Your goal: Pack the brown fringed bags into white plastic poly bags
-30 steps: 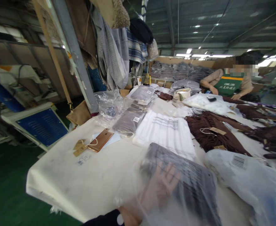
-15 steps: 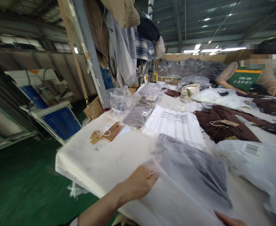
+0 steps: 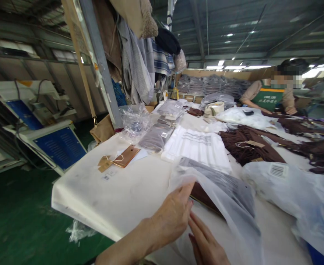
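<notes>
Head view, white warehouse table (image 3: 118, 195), bag (image 3: 235, 217), left hand (image 3: 173, 217) grip unclear, right hand (image 3: 206, 244) flat.

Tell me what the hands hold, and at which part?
The left hand pinches the plastic bag at its open edge; the right hand is beside it, grip unclear.

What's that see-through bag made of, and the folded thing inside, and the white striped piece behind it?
Bag: likely thin plastic film, cloudy-clear, glossy, creased.
Folded garment inside: seemingly knit fabric, grey with fine stripes, matte; the film blurs it.
White folded piece: probably soft knit, matte, with dark stripes.
</notes>
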`<state>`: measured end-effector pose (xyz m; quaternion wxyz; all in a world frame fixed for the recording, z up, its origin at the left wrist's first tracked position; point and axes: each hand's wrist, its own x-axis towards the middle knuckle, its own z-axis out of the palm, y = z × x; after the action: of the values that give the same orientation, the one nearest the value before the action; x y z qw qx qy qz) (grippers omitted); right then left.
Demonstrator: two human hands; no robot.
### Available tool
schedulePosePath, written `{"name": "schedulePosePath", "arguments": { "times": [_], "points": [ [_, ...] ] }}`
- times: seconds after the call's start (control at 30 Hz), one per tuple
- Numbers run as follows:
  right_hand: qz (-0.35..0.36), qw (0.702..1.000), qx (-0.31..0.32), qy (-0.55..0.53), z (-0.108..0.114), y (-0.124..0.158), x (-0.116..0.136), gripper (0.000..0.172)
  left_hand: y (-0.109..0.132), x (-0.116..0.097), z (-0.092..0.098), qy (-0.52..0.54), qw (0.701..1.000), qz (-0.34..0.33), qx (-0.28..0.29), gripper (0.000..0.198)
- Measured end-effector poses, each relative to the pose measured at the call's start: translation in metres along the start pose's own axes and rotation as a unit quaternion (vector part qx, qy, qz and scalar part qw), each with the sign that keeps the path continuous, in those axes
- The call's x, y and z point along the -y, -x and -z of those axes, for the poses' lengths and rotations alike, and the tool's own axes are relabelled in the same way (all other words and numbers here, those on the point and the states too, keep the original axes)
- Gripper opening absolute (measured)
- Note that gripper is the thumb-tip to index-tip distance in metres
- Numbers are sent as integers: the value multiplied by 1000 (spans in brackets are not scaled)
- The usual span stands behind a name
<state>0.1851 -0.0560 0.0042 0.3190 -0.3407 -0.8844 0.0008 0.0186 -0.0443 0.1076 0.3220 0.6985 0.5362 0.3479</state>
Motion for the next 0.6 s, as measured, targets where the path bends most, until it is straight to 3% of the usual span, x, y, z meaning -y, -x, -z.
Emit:
{"name": "schedulePosePath", "arguments": {
  "times": [0.17, 0.27, 0.37, 0.43, 0.5, 0.6],
  "points": [
    [-44, 995, -16, 88, -28, -73, -60, 55, -5, 0, 11, -36, 997, -46, -55, 59],
    [-26, 996, -7, 84, -30, -94, -82, 47, -3, 6, 13, -160, 972, -123, -120, 58],
    [28, 998, 15, 60, -29, -97, -76, 36, -7, 9, 14, -343, 897, -174, -217, 59],
    [68, 996, 32, 38, -31, -94, -64, 30, -16, 11, 14, -417, 863, -158, -236, 60],
    [92, 994, 46, 22, -34, -91, -55, 32, -28, 15, 14, -441, 862, -131, -214, 53],
    [79, 995, 54, 24, -38, -92, -57, 27, -42, 26, 16, -433, 871, -113, -202, 11]
  ]
}}
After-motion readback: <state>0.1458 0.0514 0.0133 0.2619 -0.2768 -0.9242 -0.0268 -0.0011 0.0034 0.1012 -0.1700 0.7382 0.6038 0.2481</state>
